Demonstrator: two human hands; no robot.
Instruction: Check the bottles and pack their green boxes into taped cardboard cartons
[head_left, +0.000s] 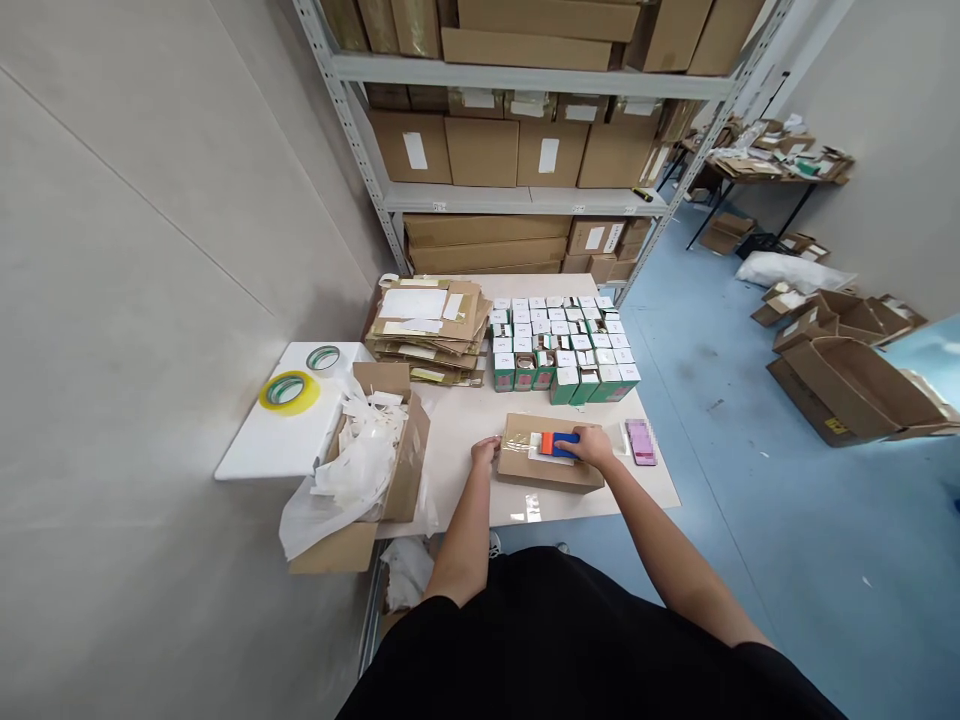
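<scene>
A closed brown cardboard box (517, 463) lies at the front of the table, with clear tape and a white label on top. My left hand (486, 451) is at its left end, fingers closed against the edge. Over the label, my right hand (592, 446) grips a blue-and-orange block-shaped tool (559, 444); its exact kind is not clear. The tool rests on or just above the box top. To the right of that hand is a purple phone-like item (641, 442).
Rows of small green-and-white boxes (566, 385) stand behind the box, beside stacked flattened cardboard (427, 330). An open carton of white packing scraps (409, 460) is at left, near tape rolls (289, 392) on a white surface. Loaded shelving (525, 200) rises behind.
</scene>
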